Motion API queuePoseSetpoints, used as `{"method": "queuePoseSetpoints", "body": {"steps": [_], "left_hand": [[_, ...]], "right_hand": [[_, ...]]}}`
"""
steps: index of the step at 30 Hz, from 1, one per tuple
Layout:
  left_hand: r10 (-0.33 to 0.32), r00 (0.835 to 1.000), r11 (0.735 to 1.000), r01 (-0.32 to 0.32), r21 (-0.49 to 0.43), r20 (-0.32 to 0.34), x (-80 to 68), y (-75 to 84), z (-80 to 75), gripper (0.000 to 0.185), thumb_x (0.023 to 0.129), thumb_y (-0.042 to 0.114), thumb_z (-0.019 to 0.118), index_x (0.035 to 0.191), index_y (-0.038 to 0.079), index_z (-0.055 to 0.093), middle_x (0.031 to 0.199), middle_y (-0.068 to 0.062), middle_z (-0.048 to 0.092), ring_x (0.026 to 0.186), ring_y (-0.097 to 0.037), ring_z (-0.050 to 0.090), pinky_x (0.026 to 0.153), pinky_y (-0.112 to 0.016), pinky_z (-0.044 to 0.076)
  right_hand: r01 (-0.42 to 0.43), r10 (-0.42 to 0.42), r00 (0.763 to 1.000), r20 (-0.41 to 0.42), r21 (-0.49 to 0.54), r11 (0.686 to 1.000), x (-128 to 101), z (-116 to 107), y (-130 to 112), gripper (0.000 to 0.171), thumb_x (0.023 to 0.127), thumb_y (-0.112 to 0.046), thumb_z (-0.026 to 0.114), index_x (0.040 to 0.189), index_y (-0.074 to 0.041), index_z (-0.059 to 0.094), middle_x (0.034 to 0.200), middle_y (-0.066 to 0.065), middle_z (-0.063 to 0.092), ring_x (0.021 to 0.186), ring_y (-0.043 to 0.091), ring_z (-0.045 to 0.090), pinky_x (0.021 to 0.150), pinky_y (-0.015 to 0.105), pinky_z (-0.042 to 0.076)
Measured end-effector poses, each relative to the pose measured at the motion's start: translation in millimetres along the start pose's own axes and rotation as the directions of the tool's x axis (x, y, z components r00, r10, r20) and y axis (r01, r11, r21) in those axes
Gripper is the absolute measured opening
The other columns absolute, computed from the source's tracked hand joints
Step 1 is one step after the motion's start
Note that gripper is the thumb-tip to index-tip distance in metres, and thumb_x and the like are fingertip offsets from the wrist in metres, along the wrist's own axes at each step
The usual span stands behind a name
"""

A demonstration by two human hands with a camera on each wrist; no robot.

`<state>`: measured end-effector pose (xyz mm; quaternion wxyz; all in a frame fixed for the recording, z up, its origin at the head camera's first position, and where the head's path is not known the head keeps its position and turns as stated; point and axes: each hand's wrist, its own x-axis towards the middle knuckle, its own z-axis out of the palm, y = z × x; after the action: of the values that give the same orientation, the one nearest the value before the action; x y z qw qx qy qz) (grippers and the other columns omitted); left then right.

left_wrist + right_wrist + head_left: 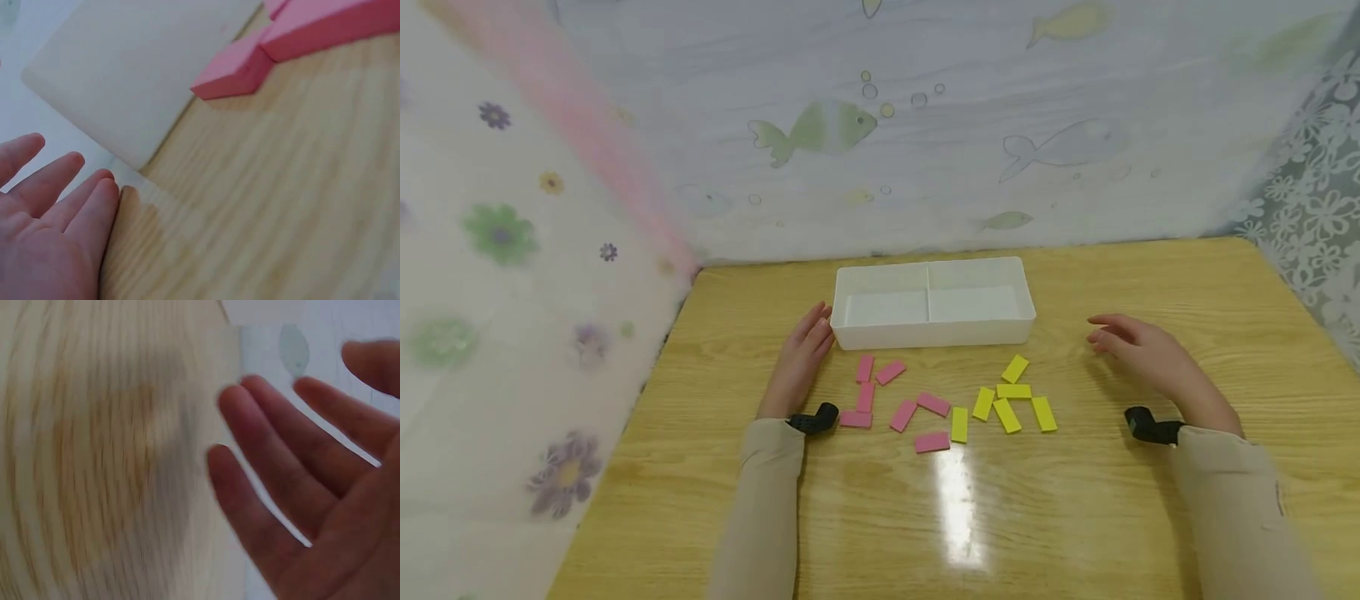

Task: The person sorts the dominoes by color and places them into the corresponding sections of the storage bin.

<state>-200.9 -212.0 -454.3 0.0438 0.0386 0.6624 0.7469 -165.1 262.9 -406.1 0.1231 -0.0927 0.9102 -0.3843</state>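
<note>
White tray (933,332) sits on the desk (1150,275), two compartments, its left end touching or just off the left hand's (801,357) fingers (87,206), which lie straight and hold nothing. Pink blocks (891,400) are just right of those fingers. Yellow blocks (1009,398) lie left of the right hand (1142,354), fingers (262,462) spread loose, gripping nothing.

Work surface was a light wooden table (1150,517) with visible grain and a glossy finish; a bright patch of overhead light (957,508) reflected near its front edge. Behind it hung a pale blue curtain (925,150) printed with fish and bubbles. Left side: white floral curtain (512,275) with a pink stripe. Right side: grey lace (1318,200).
</note>
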Motion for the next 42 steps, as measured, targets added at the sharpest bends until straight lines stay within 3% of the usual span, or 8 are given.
{"method": "queuePoseSetpoints", "body": {"steps": [3, 8, 12, 18, 23, 29, 34, 42], "left_hand": [[0.01, 1.0, 0.999, -0.009, -0.044, 0.013, 3.2, -0.2, 1.7, 0.058, 0.092, 0.031, 0.048, 0.142, 0.014, 0.024, 0.142, -0.004, 0.029, 0.126, -0.013, 0.033, 0.102, -0.032, 0.025], [0.025, 0.999, 0.986, -0.021, -0.168, 0.022, 8.0, -0.5, 4.4, 0.055, 0.094, 0.021, 0.045, 0.142, 0.008, 0.021, 0.142, -0.005, 0.028, 0.128, -0.013, 0.03, 0.104, -0.03, 0.023], [0.034, 0.999, 0.987, -0.031, -0.159, 0.016, 12.3, 0.7, 12.3, 0.055, 0.094, 0.022, 0.046, 0.142, 0.009, 0.022, 0.144, -0.003, 0.025, 0.129, -0.011, 0.025, 0.104, -0.03, 0.02], [0.016, 1.0, 0.998, -0.016, -0.054, 0.004, 9.0, 10.8, 25.0, 0.051, 0.096, 0.02, 0.042, 0.142, 0.012, 0.023, 0.145, 0.002, 0.021, 0.13, -0.009, 0.021, 0.105, -0.03, 0.019], [0.073, 0.996, 0.991, -0.067, -0.118, 0.047, 14.5, 2.7, 20.3, 0.049, 0.095, 0.005, 0.035, 0.142, 0.011, 0.021, 0.146, 0.002, 0.018, 0.132, -0.01, 0.016, 0.106, -0.033, 0.016], [0.154, 0.98, 0.971, -0.127, -0.205, 0.123, 18.5, 1.8, 18.7, 0.056, 0.089, -0.008, 0.027, 0.143, 0.006, 0.015, 0.148, -0.004, 0.011, 0.135, -0.019, 0.005, 0.106, -0.041, 0.008], [0.161, 0.969, 0.975, -0.127, -0.181, 0.186, 16.2, 7.4, 18.7, 0.062, 0.087, -0.009, 0.027, 0.143, 0.005, 0.006, 0.149, -0.005, 0.003, 0.135, -0.021, 0.0, 0.105, -0.045, 0.006], [0.173, 0.957, 0.976, -0.136, -0.167, 0.233, 16.2, 7.9, 17.6, 0.063, 0.087, -0.008, 0.026, 0.144, 0.008, 0.004, 0.149, -0.004, 0.001, 0.135, -0.02, 0.0, 0.104, -0.042, 0.014]], "right_hand": [[-0.009, 0.004, 0.997, 0.071, 0.068, 0.998, 5.0, 8.1, -3.4, 0.055, 0.094, -0.041, 0.038, 0.135, -0.005, 0.034, 0.119, 0.019, 0.053, 0.107, 0.032, 0.05, 0.088, 0.049, 0.035], [-0.042, 0.022, 0.992, 0.12, 0.162, 0.986, 12.4, 20.6, -9.1, 0.054, 0.093, -0.04, 0.043, 0.134, -0.005, 0.036, 0.121, 0.018, 0.051, 0.107, 0.029, 0.051, 0.085, 0.04, 0.042], [-0.041, 0.011, 0.989, 0.149, 0.202, 0.979, 18.2, 29.7, -11.9, 0.052, 0.093, -0.037, 0.044, 0.133, -0.004, 0.037, 0.123, 0.018, 0.049, 0.106, 0.028, 0.052, 0.081, 0.033, 0.046], [0.004, -0.019, 0.99, 0.142, 0.11, 0.994, 20.4, 40.0, -14.1, 0.047, 0.092, -0.034, 0.048, 0.131, -0.008, 0.041, 0.113, 0.015, 0.054, 0.089, 0.023, 0.055, 0.073, 0.034, 0.045], [0.053, -0.054, 0.986, 0.159, 0.011, 0.999, 22.5, 46.4, -18.5, 0.046, 0.092, -0.03, 0.05, 0.133, -0.012, 0.042, 0.111, 0.011, 0.053, 0.091, 0.022, 0.051, 0.074, 0.034, 0.043], [0.106, -0.108, 0.969, 0.222, 0.02, 0.994, 26.3, 50.8, -24.7, 0.049, 0.089, -0.023, 0.055, 0.133, -0.006, 0.039, 0.096, 0.006, 0.054, 0.083, 0.02, 0.048, 0.073, 0.034, 0.039], [0.121, -0.114, 0.958, 0.264, -0.008, 0.993, 29.7, 56.7, -23.9, 0.055, 0.087, -0.026, 0.058, 0.134, -0.006, 0.038, 0.09, 0.003, 0.053, 0.078, 0.018, 0.047, 0.068, 0.031, 0.04], [0.171, -0.151, 0.964, 0.219, -0.073, 0.983, 32.6, 64.6, -26.7, 0.046, 0.085, -0.023, 0.061, 0.125, -0.003, 0.049, 0.078, 0.003, 0.049, 0.068, 0.017, 0.043, 0.06, 0.03, 0.036]]}}
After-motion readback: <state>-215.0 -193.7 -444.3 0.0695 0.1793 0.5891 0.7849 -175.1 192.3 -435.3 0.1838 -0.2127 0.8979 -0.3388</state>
